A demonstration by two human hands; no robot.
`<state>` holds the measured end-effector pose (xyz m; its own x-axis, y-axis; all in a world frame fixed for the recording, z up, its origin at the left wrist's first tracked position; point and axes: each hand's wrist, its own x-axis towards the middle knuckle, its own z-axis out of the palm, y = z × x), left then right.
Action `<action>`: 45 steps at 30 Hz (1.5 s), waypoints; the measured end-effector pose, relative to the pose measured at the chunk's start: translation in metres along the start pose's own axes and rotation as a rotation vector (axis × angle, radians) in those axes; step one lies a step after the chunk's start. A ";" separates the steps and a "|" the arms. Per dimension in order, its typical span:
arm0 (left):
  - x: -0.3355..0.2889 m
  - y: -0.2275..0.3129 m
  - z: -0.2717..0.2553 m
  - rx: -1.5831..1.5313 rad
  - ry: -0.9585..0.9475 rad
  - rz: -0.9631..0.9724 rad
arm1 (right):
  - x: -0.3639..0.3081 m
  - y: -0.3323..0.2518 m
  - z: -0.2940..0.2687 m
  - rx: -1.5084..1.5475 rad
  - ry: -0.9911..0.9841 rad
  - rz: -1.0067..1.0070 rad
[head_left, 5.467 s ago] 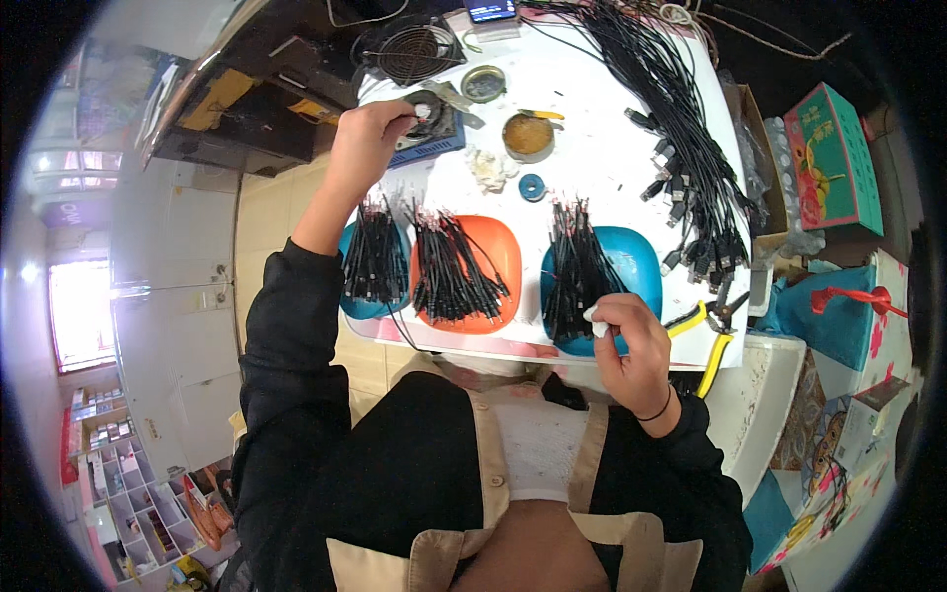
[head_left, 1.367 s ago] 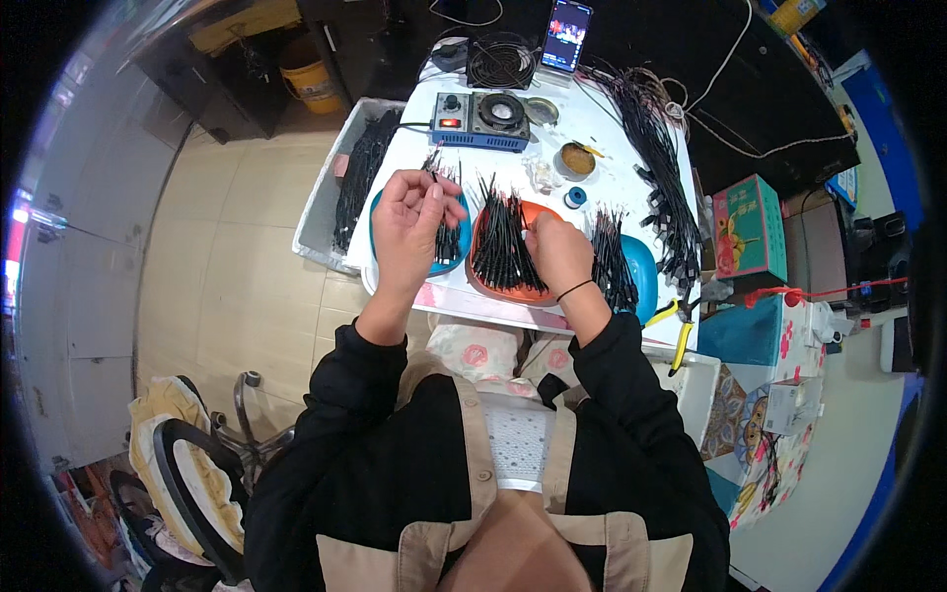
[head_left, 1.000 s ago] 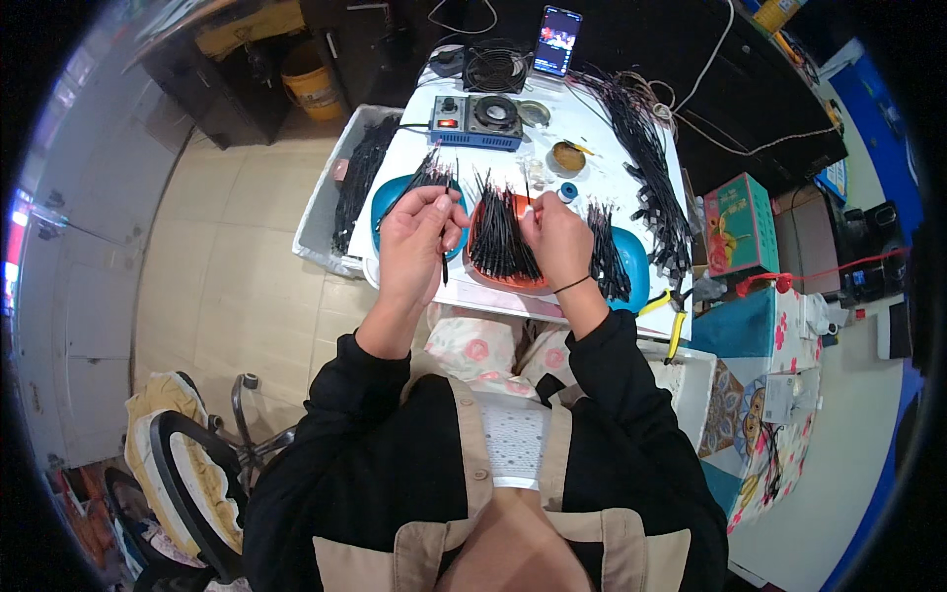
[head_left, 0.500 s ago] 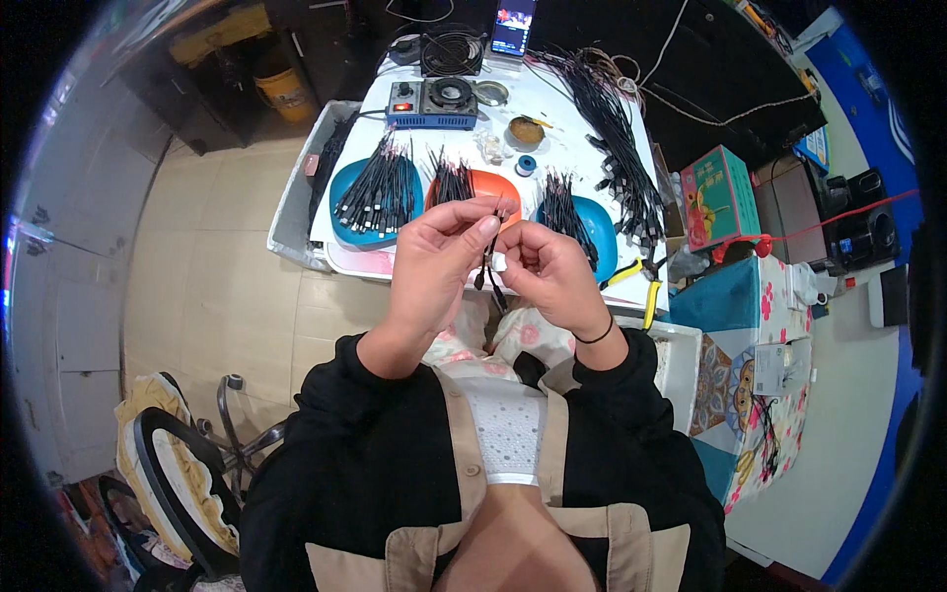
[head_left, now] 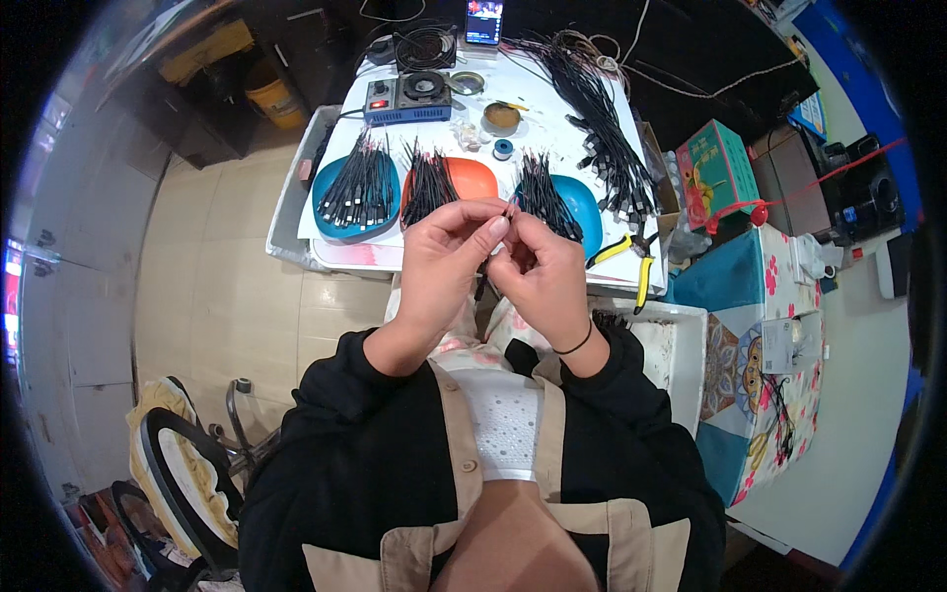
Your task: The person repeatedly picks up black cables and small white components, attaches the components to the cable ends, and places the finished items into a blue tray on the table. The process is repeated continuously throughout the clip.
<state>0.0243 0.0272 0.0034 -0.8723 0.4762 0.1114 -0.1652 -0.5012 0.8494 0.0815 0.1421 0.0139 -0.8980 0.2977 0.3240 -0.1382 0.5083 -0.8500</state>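
Above the table's near edge, my left hand [head_left: 444, 268] and my right hand [head_left: 545, 286] meet, both closed in pinches. Between their fingertips is the thin wire end of a short black cable [head_left: 481, 288]; most of the cable is hidden behind my fingers. Just beyond my hands stand a left blue tray [head_left: 338, 232], an orange tray [head_left: 475, 176] and a right blue tray [head_left: 584, 204]. Black cables with bare wire ends lie bundled in the left tray [head_left: 357, 189], at the orange one [head_left: 428, 185] and in the right one [head_left: 544, 197].
Yellow-handled pliers [head_left: 643, 284] lie at the table's right front corner. Farther back are a blue soldering pot [head_left: 402, 105], a round tin [head_left: 501, 118], a solder spool [head_left: 503, 149] and a lit phone [head_left: 484, 24]. A long cable pile [head_left: 604, 133] runs along the right side.
My hands have drawn closer together, and the fingertips of my right hand have risen to meet those of my left. The view has shifted slightly, moving the table leftward in the picture.
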 end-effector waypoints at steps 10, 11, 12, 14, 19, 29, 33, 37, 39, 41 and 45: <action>-0.002 0.000 -0.007 -0.058 0.081 -0.079 | -0.003 -0.002 0.002 -0.094 -0.020 -0.137; -0.002 0.001 -0.008 -0.090 0.074 -0.088 | -0.003 -0.002 0.002 -0.103 -0.016 -0.169; -0.001 0.001 -0.008 -0.094 0.076 -0.107 | -0.003 -0.002 0.003 -0.120 -0.018 -0.184; -0.001 0.001 -0.010 -0.128 0.055 -0.105 | -0.003 -0.002 0.004 -0.061 -0.031 -0.142; 0.001 -0.002 -0.011 -0.122 0.090 -0.080 | 0.001 0.000 0.006 -0.106 -0.049 -0.163; 0.007 -0.004 -0.024 -0.106 0.046 -0.193 | 0.008 0.004 -0.005 -0.391 -0.116 -0.331; 0.006 -0.004 -0.022 -0.061 0.011 -0.108 | 0.016 0.007 -0.021 -0.052 -0.219 -0.073; 0.002 0.000 -0.018 -0.100 -0.012 -0.197 | 0.024 0.008 -0.025 0.421 -0.177 0.107; 0.000 0.002 -0.018 -0.098 -0.038 -0.250 | 0.025 0.007 -0.024 0.460 -0.207 0.127; -0.002 0.003 -0.019 -0.099 -0.075 -0.260 | 0.023 0.006 -0.022 0.472 -0.207 0.108; -0.003 0.003 -0.024 -0.250 -0.146 -0.283 | 0.017 0.005 -0.017 0.536 -0.165 0.010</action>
<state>0.0154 0.0071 -0.0062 -0.7048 0.7091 -0.0215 -0.5118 -0.4872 0.7075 0.0728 0.1630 0.0220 -0.9478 0.1484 0.2822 -0.2837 0.0116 -0.9589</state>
